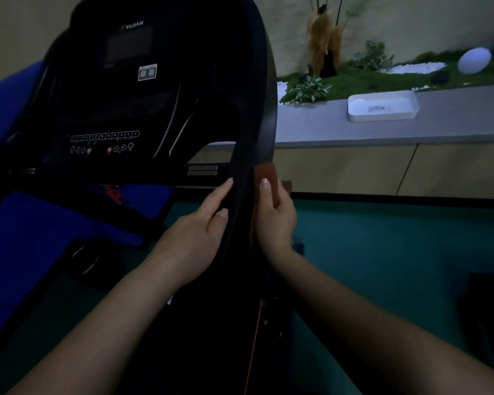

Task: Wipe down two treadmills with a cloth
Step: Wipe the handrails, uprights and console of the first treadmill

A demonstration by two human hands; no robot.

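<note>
A black treadmill fills the left and middle of the dim view, with its console (pixel 109 109) at upper left and its right upright (pixel 254 115) curving down the centre. A brown cloth (pixel 267 173) lies against the right side of that upright. My right hand (pixel 274 220) grips the cloth against the upright, thumb on the near face. My left hand (pixel 203 229) rests on the upright's left side with straight fingers.
A grey ledge (pixel 454 115) over wooden cabinet fronts runs along the right, carrying a white tray (pixel 382 108). Behind it are plants and a white globe lamp (pixel 474 60). Green floor (pixel 382 252) lies to the right, blue mats at left.
</note>
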